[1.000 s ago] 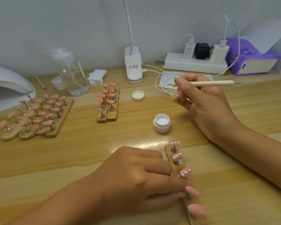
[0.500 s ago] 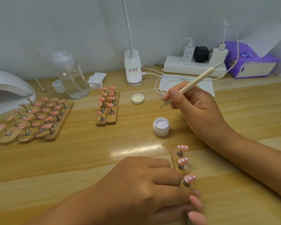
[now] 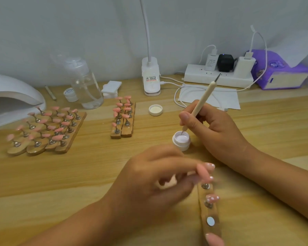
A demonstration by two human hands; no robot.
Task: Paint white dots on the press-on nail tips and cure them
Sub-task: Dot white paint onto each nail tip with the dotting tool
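White plastic, far left: curing lamp [image 3: 12, 96], its hood cut off by the frame edge. Just right of it lay a block of wooden strips [image 3: 48, 137] carrying plain pink tips on metal posts. These were smeared by motion, so no count could be taken. A clear pump bottle [image 3: 84, 86] stood behind them near the wall. Mid-table, a pair of wooden strips [image 3: 123, 132] held more pink tips, without dots as far as could be seen. Behind them were the clip lamp base [image 3: 150, 79], its neck running out of the top of the frame, and a loose white lid [image 3: 155, 110].

Left hand [image 3: 155, 181]: heavily blurred. Its fingers were curled and the fingertips appeared to pinch a plain pink tip [image 3: 202, 170], raised above the table. The exact grip was not readable.

Open gel jar [image 3: 181, 141] stood just beyond that hand, with white gel visible inside.

Near strip [image 3: 209, 212]: it lay lengthwise between the forearms, with its far end hidden behind the left fingers. It showed dotted tips [image 3: 212, 198], one bare magnet disc [image 3: 210, 221], and one plain tip cut off at the bottom edge.

Right hand [image 3: 215, 132]: closed in a pen grip around the dotting tool [image 3: 202, 102], whose lower point was in the jar.

Power strip [image 3: 219, 78] and purple tissue pack [image 3: 281, 73] stood at the wall, far right.
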